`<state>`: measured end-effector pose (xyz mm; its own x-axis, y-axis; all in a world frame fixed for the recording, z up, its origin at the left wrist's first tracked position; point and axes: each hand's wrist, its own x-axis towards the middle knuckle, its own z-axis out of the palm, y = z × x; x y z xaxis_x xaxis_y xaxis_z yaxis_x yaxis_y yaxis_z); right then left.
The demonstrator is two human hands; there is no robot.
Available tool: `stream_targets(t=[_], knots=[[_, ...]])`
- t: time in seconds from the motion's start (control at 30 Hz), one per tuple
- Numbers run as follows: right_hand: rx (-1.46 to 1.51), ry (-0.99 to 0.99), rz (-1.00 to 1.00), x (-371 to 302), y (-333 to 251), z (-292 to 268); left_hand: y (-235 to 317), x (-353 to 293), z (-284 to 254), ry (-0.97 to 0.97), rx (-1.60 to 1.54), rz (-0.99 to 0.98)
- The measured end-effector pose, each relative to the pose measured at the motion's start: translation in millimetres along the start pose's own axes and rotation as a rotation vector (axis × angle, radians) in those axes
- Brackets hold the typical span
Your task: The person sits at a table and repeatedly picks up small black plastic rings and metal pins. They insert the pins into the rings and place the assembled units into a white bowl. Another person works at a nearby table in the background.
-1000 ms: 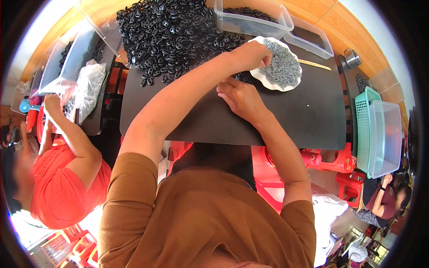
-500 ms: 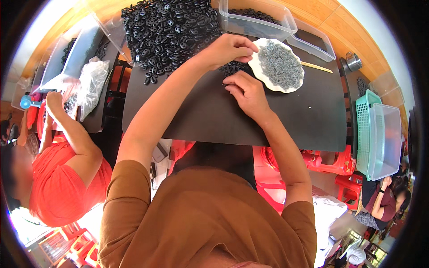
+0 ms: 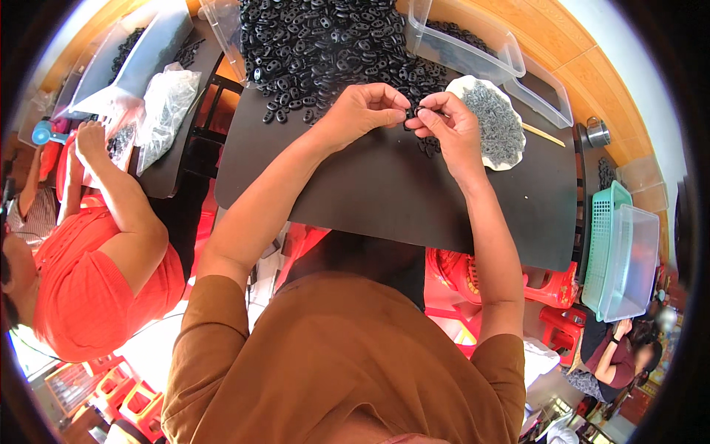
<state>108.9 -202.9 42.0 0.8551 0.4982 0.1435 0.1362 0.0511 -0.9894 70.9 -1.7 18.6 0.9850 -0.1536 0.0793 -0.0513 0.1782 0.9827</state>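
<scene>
The left hand (image 3: pixel 362 117) is positioned at the upper centre of the frame, with thumb and forefinger closed in a narrow pinch. The right hand (image 3: pixel 456 133) is positioned immediately to its right, with fingertips likewise pinched. Both sets of fingertips meet at one small black oval piece (image 3: pixel 412 112), which is held above the dark tabletop (image 3: pixel 355 196). Fingers partly cover the piece; its exact orientation cannot be determined.

A large heap of black two-hole pieces (image 3: pixel 325 52) occupies the top centre of the frame. A smaller cluster of black pieces (image 3: pixel 429 146) lies on the tabletop just below the fingertips. A white scalloped plate (image 3: pixel 458 84), right of the right hand, contains a mound of small grey parts (image 3: pixel 495 122). A pale wooden stick (image 3: pixel 546 135) projects from the plate's right side. A clear plastic bin (image 3: pixel 473 58) stands above the plate.
</scene>
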Motion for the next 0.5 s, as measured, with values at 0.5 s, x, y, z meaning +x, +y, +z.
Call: stream_targets(t=[0.5], knots=[[-0.028,0.033,-0.020,1.5,17.7,-1.3,3.5,-1.5,1.6,0.022,0.154,0.027]])
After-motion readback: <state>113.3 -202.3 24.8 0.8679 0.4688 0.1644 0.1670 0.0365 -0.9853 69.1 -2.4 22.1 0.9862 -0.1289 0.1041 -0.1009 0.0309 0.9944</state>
